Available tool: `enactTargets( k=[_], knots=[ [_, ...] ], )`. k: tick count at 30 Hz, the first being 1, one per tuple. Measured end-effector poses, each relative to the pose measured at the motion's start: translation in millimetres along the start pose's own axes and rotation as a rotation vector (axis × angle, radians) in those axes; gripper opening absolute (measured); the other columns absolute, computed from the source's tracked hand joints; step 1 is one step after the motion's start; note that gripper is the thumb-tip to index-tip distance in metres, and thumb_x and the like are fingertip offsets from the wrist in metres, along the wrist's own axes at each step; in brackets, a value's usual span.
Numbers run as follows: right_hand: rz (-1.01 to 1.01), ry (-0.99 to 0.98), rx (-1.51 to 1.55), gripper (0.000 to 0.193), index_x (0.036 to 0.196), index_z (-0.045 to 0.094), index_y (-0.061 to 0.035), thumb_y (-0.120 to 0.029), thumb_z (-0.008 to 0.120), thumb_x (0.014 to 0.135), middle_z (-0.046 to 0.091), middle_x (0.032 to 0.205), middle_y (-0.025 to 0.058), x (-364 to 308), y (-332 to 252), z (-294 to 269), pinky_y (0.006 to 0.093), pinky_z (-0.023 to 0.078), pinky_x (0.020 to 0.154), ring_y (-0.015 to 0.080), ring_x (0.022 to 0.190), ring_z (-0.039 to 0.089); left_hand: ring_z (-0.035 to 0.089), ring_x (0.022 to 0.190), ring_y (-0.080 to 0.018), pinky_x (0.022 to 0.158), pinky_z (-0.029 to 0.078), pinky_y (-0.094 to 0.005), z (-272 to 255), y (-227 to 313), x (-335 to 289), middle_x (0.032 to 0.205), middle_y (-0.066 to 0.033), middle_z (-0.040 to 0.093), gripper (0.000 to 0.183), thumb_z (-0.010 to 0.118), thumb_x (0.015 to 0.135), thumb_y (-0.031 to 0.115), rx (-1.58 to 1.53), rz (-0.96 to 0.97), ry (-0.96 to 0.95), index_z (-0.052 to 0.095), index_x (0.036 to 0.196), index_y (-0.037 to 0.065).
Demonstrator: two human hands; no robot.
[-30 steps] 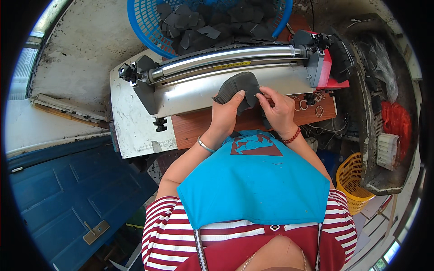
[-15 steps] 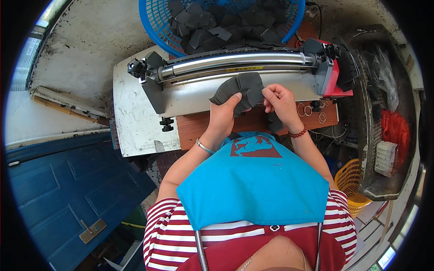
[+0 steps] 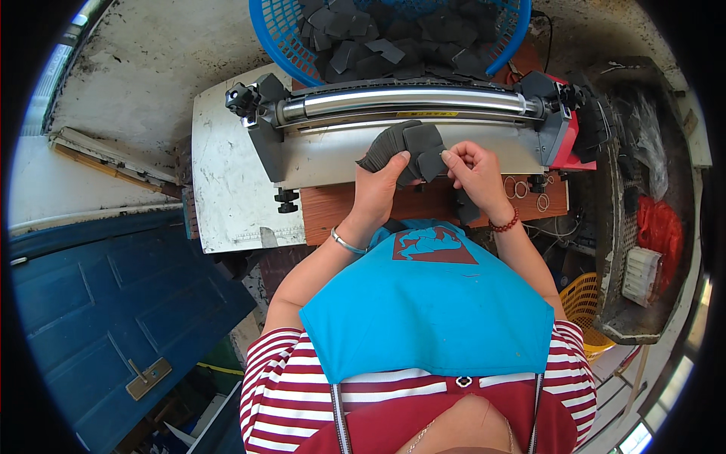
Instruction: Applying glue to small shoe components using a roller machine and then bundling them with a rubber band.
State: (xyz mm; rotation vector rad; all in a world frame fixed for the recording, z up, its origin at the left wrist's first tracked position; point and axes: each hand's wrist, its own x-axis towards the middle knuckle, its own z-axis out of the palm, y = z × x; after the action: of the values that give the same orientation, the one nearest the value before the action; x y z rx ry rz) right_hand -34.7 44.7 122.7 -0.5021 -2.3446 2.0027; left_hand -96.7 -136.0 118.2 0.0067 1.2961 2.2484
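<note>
My left hand [image 3: 376,188] is wrapped round a fanned stack of thin dark grey square pieces [image 3: 389,145], its thumb pressing on top. The stack is above the front of a machine with a long shiny metal roller [image 3: 408,100]. At the stack's right side, my right hand [image 3: 478,175] pinches the edge of one dark grey piece [image 3: 431,164], which still overlaps the others. Below the right hand, another dark piece [image 3: 467,206] shows at the wooden table's edge.
Behind the machine, a blue plastic basket [image 3: 266,34] holds a heap of similar dark pieces. Several pale rings [image 3: 520,188] hang or lie by the machine's right front. A yellow basket [image 3: 581,303] stands low at the right. A blue door [image 3: 113,303] is at the left.
The whole view has shifted slightly, so the machine and basket appear farther right. Both hands keep their grip on the stack and the piece, with only a slight change at the fingers.
</note>
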Motion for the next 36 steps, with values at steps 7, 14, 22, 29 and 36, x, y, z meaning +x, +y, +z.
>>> enactTargets(
  k=[7, 14, 22, 29, 36],
  knots=[
    [-0.03, 0.014, 0.064, 0.016, 0.087, 0.064, -0.0034, -0.019, 0.065, 0.092, 0.059, 0.067, -0.0019, -2.8, 1.4, 2.1, 0.017, 0.041, 0.049, 0.0019, 0.055, 0.05, 0.066, 0.075, -0.0142, 0.06, 0.057, -0.0267, -2.3, -4.1, 2.0, 0.092, -0.0071, 0.068, 0.018, 0.057, 0.091, 0.007, 0.023, 0.056, 0.037, 0.063, 0.106, 0.0],
    [-0.49, 0.182, -0.329, 0.016, 0.088, 0.066, -0.0002, -0.016, 0.065, 0.091, 0.061, 0.067, 0.0001, -2.2, 4.4, 3.8, 0.0228, 0.043, 0.053, 0.0052, 0.057, 0.053, 0.065, 0.074, -0.0129, 0.059, 0.057, -0.026, -4.6, -2.3, 2.1, 0.092, -0.0061, 0.068, 0.019, 0.057, 0.09, 0.004, 0.065, 0.12, 0.087, 0.063, 0.108, 0.001],
    [-0.323, 0.024, -0.399, 0.019, 0.088, 0.066, -0.0023, -0.021, 0.069, 0.087, 0.066, 0.068, 0.0062, -2.4, -7.8, 11.9, 0.0265, 0.047, 0.053, 0.0149, 0.052, 0.059, 0.063, 0.08, -0.011, 0.063, 0.055, -0.0249, -8.7, -1.9, 5.0, 0.096, -0.0046, 0.066, 0.024, 0.057, 0.089, 0.001, 0.114, 0.206, 0.095, 0.062, 0.112, 0.001],
    [-0.234, 0.032, -0.337, 0.021, 0.081, 0.068, -0.0033, -0.021, 0.064, 0.09, 0.065, 0.06, 0.0062, -0.8, 0.0, 25.2, 0.0296, 0.045, 0.049, 0.0174, 0.05, 0.059, 0.058, 0.084, -0.0101, 0.077, 0.047, -0.0221, -12.8, -2.4, 10.7, 0.096, -0.0028, 0.063, 0.028, 0.058, 0.085, -0.006, 0.492, 0.634, 0.085, 0.058, 0.112, -0.002],
    [-0.026, -0.102, 0.004, 0.025, 0.09, 0.068, 0.0003, -0.023, 0.06, 0.094, 0.066, 0.065, 0.0042, 3.2, -2.1, 17.5, 0.024, 0.045, 0.048, 0.0098, 0.052, 0.057, 0.058, 0.089, -0.0102, 0.082, 0.047, -0.024, -10.4, 10.9, 7.5, 0.102, -0.0051, 0.063, 0.03, 0.058, 0.084, -0.006, 0.638, 0.816, 0.061, 0.059, 0.114, -0.004]
  ],
)
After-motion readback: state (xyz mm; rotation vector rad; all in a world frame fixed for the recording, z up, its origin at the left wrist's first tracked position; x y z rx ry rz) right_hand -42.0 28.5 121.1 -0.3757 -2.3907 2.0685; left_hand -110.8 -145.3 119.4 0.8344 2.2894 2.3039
